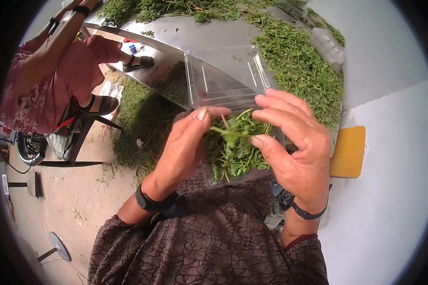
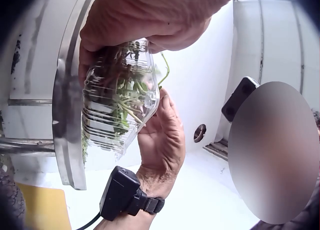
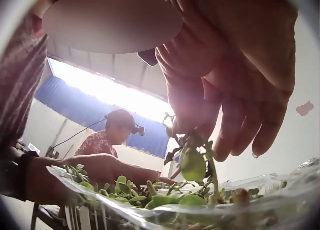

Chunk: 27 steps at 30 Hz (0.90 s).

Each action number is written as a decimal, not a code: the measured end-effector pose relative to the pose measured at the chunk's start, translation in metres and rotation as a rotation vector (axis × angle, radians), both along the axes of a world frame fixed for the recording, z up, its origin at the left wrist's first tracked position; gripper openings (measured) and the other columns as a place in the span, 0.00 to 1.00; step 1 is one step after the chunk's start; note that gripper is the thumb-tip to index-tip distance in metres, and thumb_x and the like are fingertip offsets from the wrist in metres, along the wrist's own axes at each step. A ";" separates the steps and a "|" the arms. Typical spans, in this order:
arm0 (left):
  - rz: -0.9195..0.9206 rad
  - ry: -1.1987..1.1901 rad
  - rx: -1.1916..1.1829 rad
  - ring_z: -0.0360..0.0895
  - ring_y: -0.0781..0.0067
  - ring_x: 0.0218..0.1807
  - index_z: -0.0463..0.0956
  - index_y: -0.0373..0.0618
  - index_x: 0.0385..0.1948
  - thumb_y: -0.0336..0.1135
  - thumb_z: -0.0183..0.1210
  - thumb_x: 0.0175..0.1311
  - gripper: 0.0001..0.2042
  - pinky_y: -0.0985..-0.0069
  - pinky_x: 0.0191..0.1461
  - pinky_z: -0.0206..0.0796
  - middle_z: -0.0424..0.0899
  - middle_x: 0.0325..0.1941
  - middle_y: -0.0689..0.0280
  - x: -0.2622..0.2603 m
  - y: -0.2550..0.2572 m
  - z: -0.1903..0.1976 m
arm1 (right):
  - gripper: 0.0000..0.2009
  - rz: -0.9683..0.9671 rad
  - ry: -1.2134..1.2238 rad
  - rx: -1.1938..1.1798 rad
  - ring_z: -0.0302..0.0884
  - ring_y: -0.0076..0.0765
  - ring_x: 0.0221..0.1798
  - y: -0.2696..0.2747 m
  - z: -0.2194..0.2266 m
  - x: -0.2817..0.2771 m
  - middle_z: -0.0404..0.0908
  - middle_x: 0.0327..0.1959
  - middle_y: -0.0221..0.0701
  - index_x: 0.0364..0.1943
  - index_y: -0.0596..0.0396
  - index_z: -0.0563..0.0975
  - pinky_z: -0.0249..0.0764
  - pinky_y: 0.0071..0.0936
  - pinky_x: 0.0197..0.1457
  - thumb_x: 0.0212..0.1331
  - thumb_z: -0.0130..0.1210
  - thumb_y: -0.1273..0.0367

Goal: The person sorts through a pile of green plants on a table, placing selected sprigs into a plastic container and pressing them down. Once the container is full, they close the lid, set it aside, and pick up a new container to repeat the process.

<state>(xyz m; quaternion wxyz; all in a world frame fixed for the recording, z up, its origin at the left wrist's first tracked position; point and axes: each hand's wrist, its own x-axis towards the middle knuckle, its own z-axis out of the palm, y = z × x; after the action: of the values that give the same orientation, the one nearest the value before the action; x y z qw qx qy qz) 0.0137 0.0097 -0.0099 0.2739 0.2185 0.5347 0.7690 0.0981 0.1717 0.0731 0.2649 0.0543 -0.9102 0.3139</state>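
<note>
A clear plastic clamshell box (image 1: 213,183) full of leafy green sprigs, which look like purslane (image 1: 237,156), sits close to the person's body. Its lid (image 1: 223,71) lies folded back, away from the body. My right hand (image 1: 297,147) is over the box's right side and pinches a purslane sprig (image 3: 192,162) between thumb and forefinger, the other fingers spread. My left hand (image 1: 183,137) rests along the left side of the box, its fairly straight fingers reaching over the greens at the rim. In the left wrist view the box's ribbed wall (image 2: 107,125) shows beneath that hand.
Loose greens (image 1: 299,61) are spread over the metal table (image 1: 171,31). An empty clear box (image 1: 328,45) lies at the far right, and a yellow board (image 1: 349,152) to the right. More greens (image 1: 138,123) cover the floor at left, where another person (image 1: 57,80) sits.
</note>
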 end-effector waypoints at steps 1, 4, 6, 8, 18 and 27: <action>0.004 -0.091 0.069 0.72 0.78 0.49 0.74 0.33 0.50 0.44 0.40 0.74 0.22 0.79 0.54 0.64 0.78 0.47 0.63 0.003 0.002 0.002 | 0.12 -0.004 -0.009 0.012 0.76 0.49 0.54 0.002 0.001 0.001 0.82 0.44 0.42 0.36 0.61 0.81 0.72 0.37 0.56 0.42 0.64 0.78; 0.013 0.004 0.042 0.73 0.79 0.45 0.74 0.33 0.50 0.44 0.40 0.74 0.22 0.81 0.49 0.65 0.79 0.46 0.64 0.002 -0.003 0.005 | 0.13 -0.045 0.023 0.057 0.76 0.50 0.55 0.009 -0.001 0.007 0.82 0.46 0.42 0.37 0.61 0.81 0.72 0.38 0.56 0.43 0.64 0.78; 0.016 0.070 -0.056 0.73 0.80 0.43 0.74 0.33 0.50 0.44 0.40 0.74 0.22 0.82 0.46 0.66 0.79 0.45 0.64 0.000 -0.008 0.005 | 0.13 -0.040 0.006 0.061 0.74 0.51 0.56 0.007 -0.004 0.011 0.82 0.47 0.41 0.38 0.59 0.81 0.71 0.39 0.57 0.44 0.63 0.78; 0.019 0.102 -0.145 0.73 0.81 0.42 0.74 0.33 0.51 0.44 0.40 0.74 0.22 0.83 0.45 0.66 0.79 0.45 0.65 -0.003 -0.009 0.004 | 0.12 -0.032 -0.021 0.159 0.73 0.49 0.57 0.003 -0.007 0.015 0.82 0.47 0.39 0.37 0.58 0.82 0.70 0.40 0.59 0.44 0.63 0.77; -0.021 -0.125 -0.026 0.74 0.74 0.50 0.72 0.32 0.52 0.44 0.37 0.74 0.23 0.75 0.56 0.64 0.78 0.49 0.59 0.002 -0.004 0.002 | 0.11 0.096 -0.150 0.279 0.67 0.48 0.62 -0.016 -0.025 0.021 0.79 0.50 0.37 0.33 0.58 0.81 0.61 0.48 0.66 0.42 0.64 0.75; 0.069 0.033 -0.070 0.73 0.71 0.52 0.74 0.31 0.51 0.42 0.37 0.73 0.22 0.74 0.59 0.62 0.78 0.50 0.56 -0.003 -0.008 0.007 | 0.06 0.016 -0.078 0.319 0.68 0.46 0.62 0.018 -0.002 0.024 0.79 0.50 0.38 0.33 0.59 0.81 0.59 0.47 0.67 0.49 0.61 0.74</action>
<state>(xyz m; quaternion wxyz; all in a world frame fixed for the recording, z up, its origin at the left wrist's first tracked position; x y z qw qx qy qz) 0.0110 0.0021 -0.0033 0.2460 0.2029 0.5728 0.7551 0.1218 0.1901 0.0715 0.2150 0.0908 -0.9575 0.1695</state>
